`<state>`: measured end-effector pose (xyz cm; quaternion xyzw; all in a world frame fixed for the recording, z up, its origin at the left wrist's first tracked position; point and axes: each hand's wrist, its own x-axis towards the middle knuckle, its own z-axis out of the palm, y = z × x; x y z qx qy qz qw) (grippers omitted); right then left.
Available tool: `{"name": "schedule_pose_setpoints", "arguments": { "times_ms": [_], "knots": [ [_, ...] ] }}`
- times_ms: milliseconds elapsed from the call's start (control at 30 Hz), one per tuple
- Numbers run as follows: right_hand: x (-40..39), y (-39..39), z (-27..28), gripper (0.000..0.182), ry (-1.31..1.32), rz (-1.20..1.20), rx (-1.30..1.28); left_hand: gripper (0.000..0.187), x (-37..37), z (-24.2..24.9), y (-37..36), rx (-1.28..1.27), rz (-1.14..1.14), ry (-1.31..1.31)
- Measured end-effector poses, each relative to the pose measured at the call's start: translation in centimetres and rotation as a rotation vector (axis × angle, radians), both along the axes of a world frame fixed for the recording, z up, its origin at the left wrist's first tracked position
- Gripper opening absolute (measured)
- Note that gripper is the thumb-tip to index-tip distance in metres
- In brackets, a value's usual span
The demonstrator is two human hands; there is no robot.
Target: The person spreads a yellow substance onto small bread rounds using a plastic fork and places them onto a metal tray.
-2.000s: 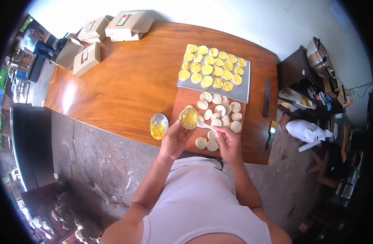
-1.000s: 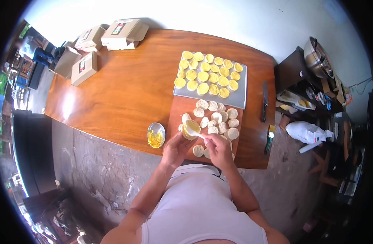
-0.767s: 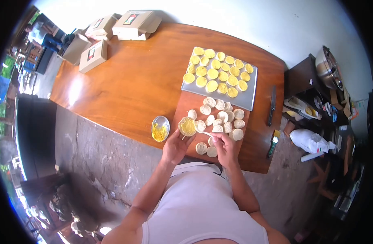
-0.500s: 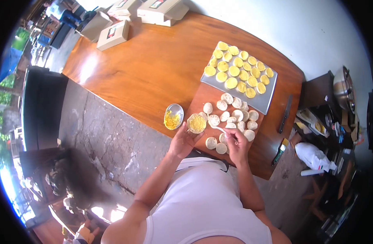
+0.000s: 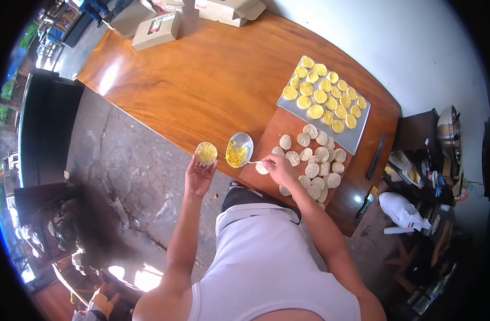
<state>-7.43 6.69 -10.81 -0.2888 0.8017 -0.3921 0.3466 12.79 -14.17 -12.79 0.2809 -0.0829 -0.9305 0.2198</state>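
My left hand (image 5: 199, 179) holds up a bread round (image 5: 206, 153) with yellow spread on its face, out past the table's edge. My right hand (image 5: 281, 172) grips the handle of a thin, pale spoon (image 5: 254, 162), whose tip reaches into the oval metal bowl (image 5: 246, 141). Yellow spread (image 5: 236, 155) lies in that bowl, which stands near the table's edge between my hands. Several plain bread rounds (image 5: 312, 170) are scattered on a reddish-brown board (image 5: 267, 134), some under my right forearm. Beyond them, a grey tray (image 5: 355, 142) carries rows of rounds coated yellow (image 5: 319, 96).
A black-handled knife (image 5: 377, 155) and a brush (image 5: 367, 202) lie along the table's right side. Cardboard boxes (image 5: 156, 30) sit at the far end. A shelf with a metal bowl (image 5: 448, 128) and a white bag (image 5: 402, 209) are at right. A person's legs show far off.
My left hand has moved left with the bread round, away from the board. My right hand has carried the spoon left from over the plain rounds to the bowl. The view has shifted slightly.
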Motion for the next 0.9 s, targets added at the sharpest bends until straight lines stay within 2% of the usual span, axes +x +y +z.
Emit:
{"name": "schedule_pose_setpoints", "arguments": {
  "times_ms": [100,267,467,633,900],
  "knots": [
    [0.0,-2.3,-1.5,0.019,0.031,0.006,0.054,0.043,0.3,-1.8,-1.9,0.007,-0.009,-0.06],
    [0.1,-4.2,-4.9,0.016,0.144,-0.023,0.18,0.043,0.9,-8.9,-3.1,0.06,-0.056,-0.197],
    [-0.1,-5.5,-5.5,0.018,0.137,0.007,0.341,0.041,0.0,-10.1,-2.1,0.116,-0.114,-0.294],
    [0.3,-5.7,-5.9,0.019,0.11,0.024,0.417,0.04,-1.3,-9.5,-1.3,0.111,-0.065,-0.279],
    [1.0,-5.9,-5.5,0.021,0.042,0.007,0.341,0.043,-2.8,-9.5,-1.8,-0.014,-0.097,-0.207]
  ]
}}
